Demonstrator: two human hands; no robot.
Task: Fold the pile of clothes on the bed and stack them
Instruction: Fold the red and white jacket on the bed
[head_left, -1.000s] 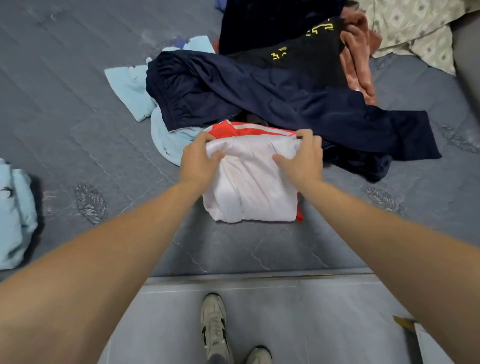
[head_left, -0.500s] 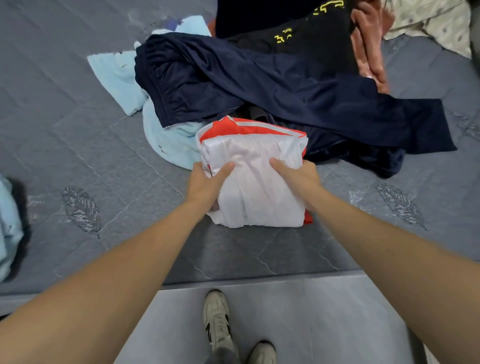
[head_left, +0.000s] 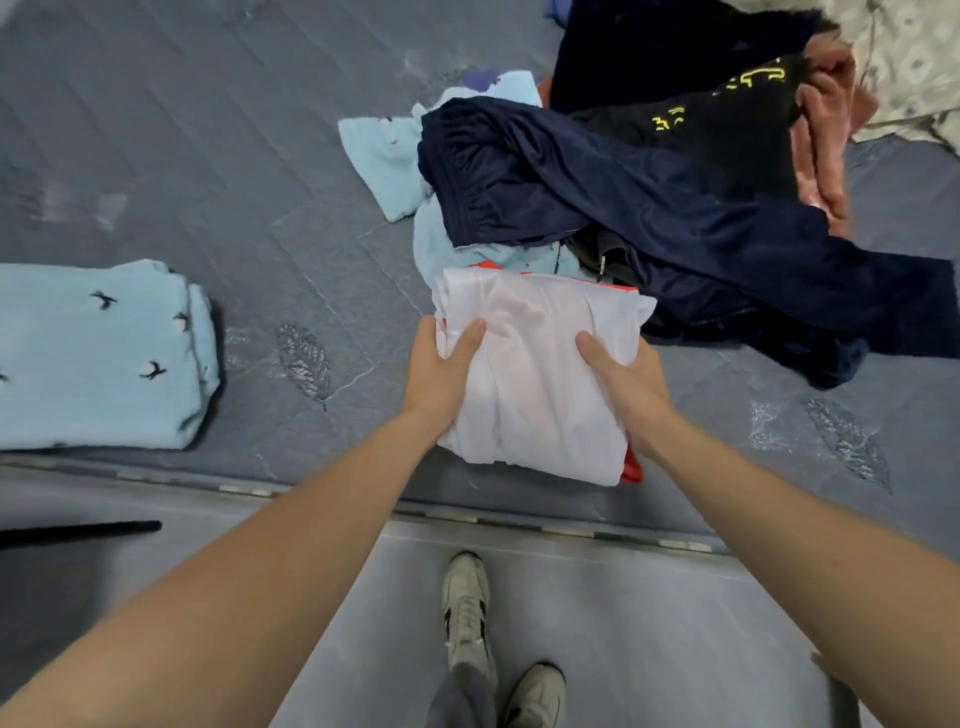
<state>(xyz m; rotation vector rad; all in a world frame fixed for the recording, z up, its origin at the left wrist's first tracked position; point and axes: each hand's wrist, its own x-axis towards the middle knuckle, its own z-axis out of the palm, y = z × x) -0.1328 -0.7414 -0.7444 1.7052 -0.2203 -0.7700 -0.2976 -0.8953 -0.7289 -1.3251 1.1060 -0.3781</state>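
The white shirt (head_left: 530, 374), folded into a compact packet with red trim showing at its far edge and near right corner, sits near the front edge of the bed (head_left: 208, 156). A second ago both hands were up at the shirt's far edge, pressing the last fold down; now they have slid back to its sides. The left hand (head_left: 441, 374) grips the left side, thumb on top and fingers tucked under. The right hand (head_left: 623, 379) does the same on the right side. The shirt's near edge looks raised off the mattress, though that is hard to be sure of. My reading is that folding of this piece is done and it is about to be carried to the stack.

Left of the shirt, well apart, lies a folded light-blue garment (head_left: 98, 358) with small dark bird marks, the likely base of the stack. The view has swung that way since 1 second ago, bringing far more of it in.

Just behind the shirt is the unfolded pile: navy trousers (head_left: 649, 208) draped across it, a light-blue piece (head_left: 384, 156) under them to the left, a black top (head_left: 727, 109) with yellow print further back, and a pink cloth (head_left: 826, 145) at its right. At least 4 pieces remain.

Between the shirt and the folded garment the mattress shows nothing in the way. The risk I see is the packet sagging open in transit, since the fabric looks thin and slippery. Below the bed edge, 2 shoes (head_left: 467, 613) stand on the floor.
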